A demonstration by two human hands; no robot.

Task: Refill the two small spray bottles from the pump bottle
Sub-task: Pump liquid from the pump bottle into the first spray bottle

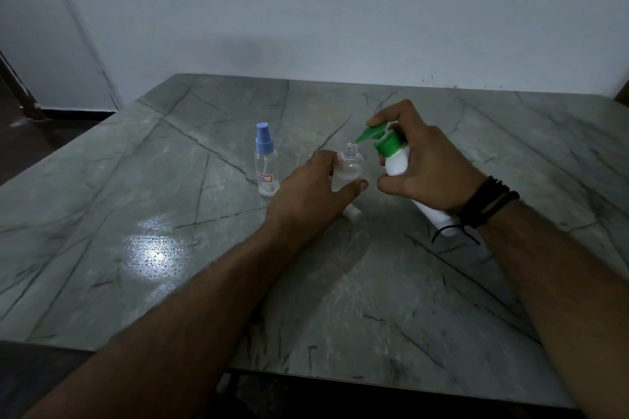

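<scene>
Pumping from tilted white pump bottle with green pump head (396, 160) into uncapped small clear plastic spray bottle (348, 168), mid grey veined stone tabletop (170, 214).
Left hand (316, 194) wraps the open bottle, steadying its neck under the spout; right hand (423, 167) grips the pump bottle, forefinger on the head. Blue-capped clear spray bottle (265, 163) stands just left, nearer the far edge.

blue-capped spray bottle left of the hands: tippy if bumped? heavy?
Probably tippy: the blue-capped spray bottle stands tall and narrow on a smooth stone table. Likely light, since little liquid seems to show through its clear wall. Might slide easily.
</scene>
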